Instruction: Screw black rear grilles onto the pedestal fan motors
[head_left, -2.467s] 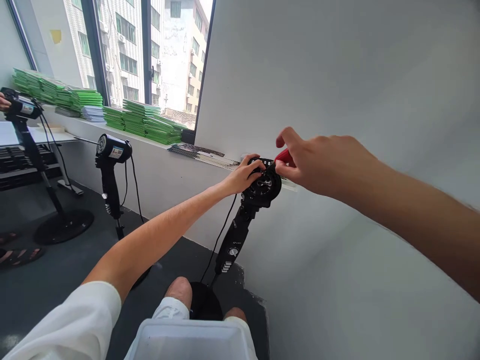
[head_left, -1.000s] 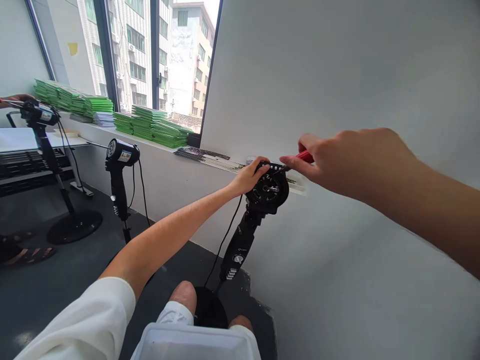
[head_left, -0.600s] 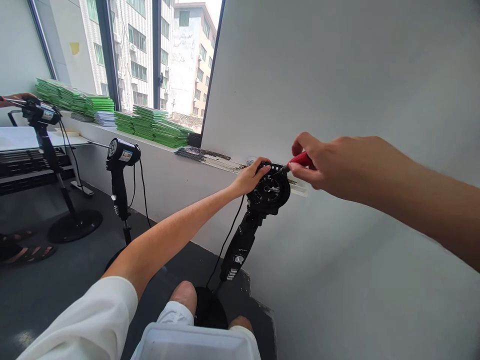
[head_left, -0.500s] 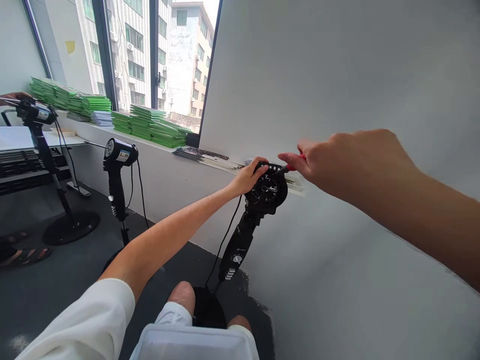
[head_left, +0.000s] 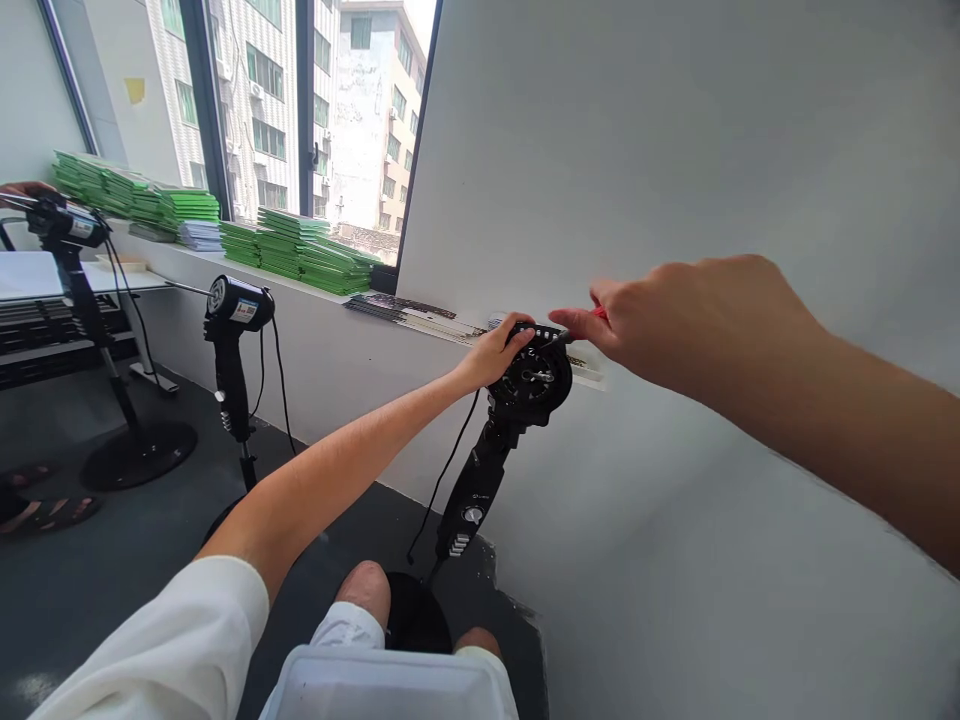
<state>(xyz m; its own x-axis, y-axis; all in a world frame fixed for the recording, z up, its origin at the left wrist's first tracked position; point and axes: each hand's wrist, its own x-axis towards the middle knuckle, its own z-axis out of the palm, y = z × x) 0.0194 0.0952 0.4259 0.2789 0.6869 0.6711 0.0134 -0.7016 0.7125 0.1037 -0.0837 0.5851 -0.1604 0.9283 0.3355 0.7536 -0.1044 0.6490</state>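
Observation:
A black stand fan (head_left: 469,490) without blades or guard leans before me, its round motor head (head_left: 532,388) facing me. My left hand (head_left: 501,352) grips the top left rim of that head, thumb in front and fingers curled over the top. In my right hand (head_left: 637,318) is a screwdriver (head_left: 564,338) with a red handle, held from the right side. Its dark shaft points down and left to the upper right of the head. Where the tip touches is too small to make out.
A white translucent plastic box (head_left: 390,685) rests on my lap. Another black fan (head_left: 234,350) stands left. Farther left, a co-worker's hand (head_left: 26,188) is at a third fan (head_left: 75,235). Stacked green packs (head_left: 289,245) and flat strips (head_left: 420,315) lie along the windowsill.
The view has shifted slightly. My right hand has moved a little left, with the screwdriver still at the motor head. My left hand keeps its grip.

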